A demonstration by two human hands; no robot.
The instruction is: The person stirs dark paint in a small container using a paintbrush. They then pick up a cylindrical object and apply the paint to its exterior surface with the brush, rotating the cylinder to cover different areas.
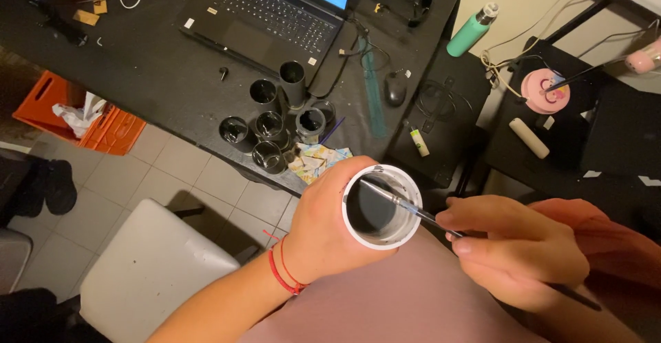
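My left hand (323,222) wraps around a short white tube (413,205) whose inside is painted dark, its open end facing up. My right hand (520,250) pinches a thin paintbrush (413,210) like a pen. The brush tip reaches across the rim into the tube's mouth. A red string bracelet (282,274) circles my left wrist. Both hands hover over my lap, close to the black desk's edge.
Several black-painted tubes (272,119) stand near the edge of the black desk (158,74), beside a stained paper scrap (317,160). Behind them sit a laptop (275,12), a mouse (394,88), a green ruler (372,88) and a teal bottle (471,32). A white stool (148,267) is at left.
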